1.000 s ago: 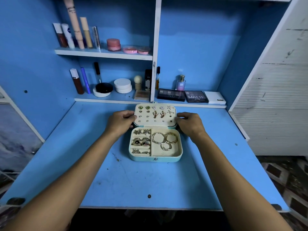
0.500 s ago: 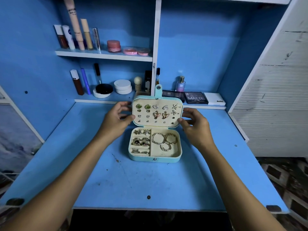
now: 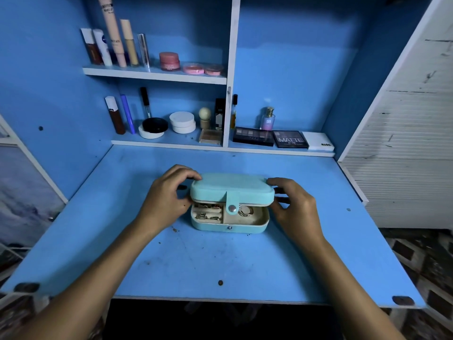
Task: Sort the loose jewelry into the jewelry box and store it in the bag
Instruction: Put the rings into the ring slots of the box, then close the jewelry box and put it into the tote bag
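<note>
worktop [image 3: 210, 266]: flat blue board, scuffed and speckled with dark marks, pale front edge, dark round caps at both near corners; blue walls at back and left, white ribbed panel to the right. jewelry box [image 3: 230, 224]: small, turquoise, rounded corners, grained covering, cream lining; sits on the worktop between the two hands. lid [image 3: 231, 190]: lowered almost flat, a narrow gap at the front, snap tab [image 3: 231, 204] hanging over the gap. inside, just right of the left hand [image 3: 166, 200], small gold pieces in padded rolls; gold rings [image 3: 245, 211] in the open compartment nearer the right hand [image 3: 294, 207]. left hand: fingers curled over the lid's left end, thumb at its edge. right hand: fingertips touching the lid's right end, fingers bent around it. beyond the hands, two shelves [image 3: 157, 73] with tubes, pots, compacts, a perfume bottle [image 3: 267, 119] and flat palettes [image 3: 290, 139]. bare worktop lies outward of each hand and toward the near edge.
</note>
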`<state>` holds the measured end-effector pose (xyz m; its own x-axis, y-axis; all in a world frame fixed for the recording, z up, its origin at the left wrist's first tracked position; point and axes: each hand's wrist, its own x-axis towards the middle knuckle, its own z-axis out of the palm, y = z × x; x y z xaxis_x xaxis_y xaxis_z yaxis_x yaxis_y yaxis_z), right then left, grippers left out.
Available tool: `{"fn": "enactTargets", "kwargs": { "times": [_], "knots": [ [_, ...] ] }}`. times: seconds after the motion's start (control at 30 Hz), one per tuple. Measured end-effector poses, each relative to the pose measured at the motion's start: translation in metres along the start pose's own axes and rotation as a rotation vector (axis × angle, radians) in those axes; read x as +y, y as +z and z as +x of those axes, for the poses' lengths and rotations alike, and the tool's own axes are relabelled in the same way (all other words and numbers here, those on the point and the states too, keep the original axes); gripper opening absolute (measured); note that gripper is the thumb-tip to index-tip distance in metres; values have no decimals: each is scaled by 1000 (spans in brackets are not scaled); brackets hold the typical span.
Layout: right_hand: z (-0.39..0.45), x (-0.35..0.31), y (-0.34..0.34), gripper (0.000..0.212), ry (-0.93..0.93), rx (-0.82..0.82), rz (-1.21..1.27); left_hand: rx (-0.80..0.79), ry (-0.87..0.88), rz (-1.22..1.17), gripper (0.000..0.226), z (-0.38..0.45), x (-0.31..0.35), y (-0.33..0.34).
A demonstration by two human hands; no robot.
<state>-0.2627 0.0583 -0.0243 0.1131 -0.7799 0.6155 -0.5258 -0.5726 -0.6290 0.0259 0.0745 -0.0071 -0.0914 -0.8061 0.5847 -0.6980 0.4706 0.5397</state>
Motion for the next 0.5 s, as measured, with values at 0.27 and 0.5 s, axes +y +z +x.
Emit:
{"fn": "enactTargets", "kwargs": {
  "times": [0.27,0.5],
  "knots": [
    [-10,8,2,35,-131,10,-71,-50,87,158,53,-14,-5,-2],
    [-17,12,3,41,-170,8,-108,-135,85,137,58,-29,-5,-4]
  ]
}}
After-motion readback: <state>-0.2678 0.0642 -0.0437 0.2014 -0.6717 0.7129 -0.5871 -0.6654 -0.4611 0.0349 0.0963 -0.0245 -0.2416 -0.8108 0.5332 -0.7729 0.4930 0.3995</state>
